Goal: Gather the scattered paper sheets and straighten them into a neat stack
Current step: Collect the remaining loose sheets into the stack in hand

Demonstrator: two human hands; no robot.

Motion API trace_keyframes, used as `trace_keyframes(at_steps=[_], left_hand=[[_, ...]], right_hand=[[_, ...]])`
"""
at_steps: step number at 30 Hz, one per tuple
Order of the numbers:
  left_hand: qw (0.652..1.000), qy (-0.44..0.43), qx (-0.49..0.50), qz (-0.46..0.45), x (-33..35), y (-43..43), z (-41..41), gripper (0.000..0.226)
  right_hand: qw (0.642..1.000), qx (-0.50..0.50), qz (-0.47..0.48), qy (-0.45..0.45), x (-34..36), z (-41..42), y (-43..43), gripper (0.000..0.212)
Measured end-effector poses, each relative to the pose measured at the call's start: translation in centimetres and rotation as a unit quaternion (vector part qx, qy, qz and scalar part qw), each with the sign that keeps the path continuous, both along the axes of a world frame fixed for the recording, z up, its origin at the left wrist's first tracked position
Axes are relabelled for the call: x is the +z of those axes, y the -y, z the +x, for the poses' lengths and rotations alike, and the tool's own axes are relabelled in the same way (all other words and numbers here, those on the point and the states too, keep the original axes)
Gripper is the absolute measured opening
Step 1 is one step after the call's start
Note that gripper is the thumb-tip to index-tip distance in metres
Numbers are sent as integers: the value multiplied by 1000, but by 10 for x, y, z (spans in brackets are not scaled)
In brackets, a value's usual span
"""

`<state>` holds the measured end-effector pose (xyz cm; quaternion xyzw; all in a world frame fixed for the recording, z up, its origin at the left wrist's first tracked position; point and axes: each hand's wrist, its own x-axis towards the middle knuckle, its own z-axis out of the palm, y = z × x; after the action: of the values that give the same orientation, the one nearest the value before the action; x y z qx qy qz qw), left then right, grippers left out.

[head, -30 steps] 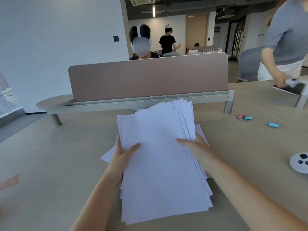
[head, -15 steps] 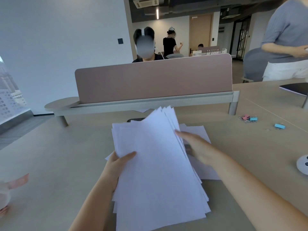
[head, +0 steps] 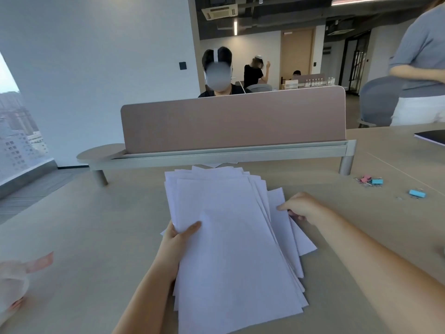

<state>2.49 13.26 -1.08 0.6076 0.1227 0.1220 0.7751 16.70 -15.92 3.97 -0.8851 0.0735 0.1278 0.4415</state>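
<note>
A loose, fanned bundle of white paper sheets (head: 231, 249) is held over the beige table (head: 96, 237) in the middle of the head view. My left hand (head: 178, 239) grips the bundle's left edge, thumb on top. To the right, my right hand (head: 303, 208) pinches the edge of a separate white sheet (head: 299, 239) that lies on the table, partly under the bundle. The sheets' far corners splay out unevenly. One more sheet's corner (head: 216, 164) peeks out below the divider.
A pink desk divider (head: 233, 121) on a grey rail crosses the table behind the papers. Binder clips (head: 372, 181) and a blue clip (head: 417, 193) lie at the right. A dark notebook (head: 433, 137) sits far right. People sit and stand beyond.
My right hand left the bundle, moved right and down, and closed on the loose sheet on the table. The bundle shifted left in my left hand.
</note>
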Motion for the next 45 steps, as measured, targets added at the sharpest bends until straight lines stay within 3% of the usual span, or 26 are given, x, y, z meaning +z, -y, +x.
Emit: trace_keyframes(at_steps=[3,5,10,13,17,22,26,30,32,36,45], left_hand=[[1000,-7,-6,-11,1,-1,-1,34],[1000,-11,-10,-15,4,-2,-3,28],[998,-21,-29,-44,8,-4,-6,33],[998,-23,-29,-55,8,-3,-7,36],[997,-19,-26,-69,8,-2,-8,44],[998,-11,-36,-57,8,0,-10,35],[997,-13,-53,-48,11,4,-11,29],[997,-12,-56,-46,9,6,-9,34],[998,-5,-55,-43,9,7,-9,31],[999,8,-40,-35,11,12,-9,32],[998,24,-52,-27,19,29,-3,33]], right_hand=[[997,54,-58,-2,7,-4,-19,34],[994,94,-56,0,4,-4,-31,20],[985,169,-2,22,-2,-11,-58,14],[989,146,25,10,11,-23,-65,38],[987,158,6,-36,22,-27,-67,23],[985,125,-24,-120,9,-29,-54,30],[980,158,49,-112,8,-41,-40,22],[976,193,104,-17,13,-60,-29,19],[969,199,147,-12,8,-65,-25,16],[958,108,263,16,-13,-73,-1,36],[898,44,437,-12,-17,-79,4,38]])
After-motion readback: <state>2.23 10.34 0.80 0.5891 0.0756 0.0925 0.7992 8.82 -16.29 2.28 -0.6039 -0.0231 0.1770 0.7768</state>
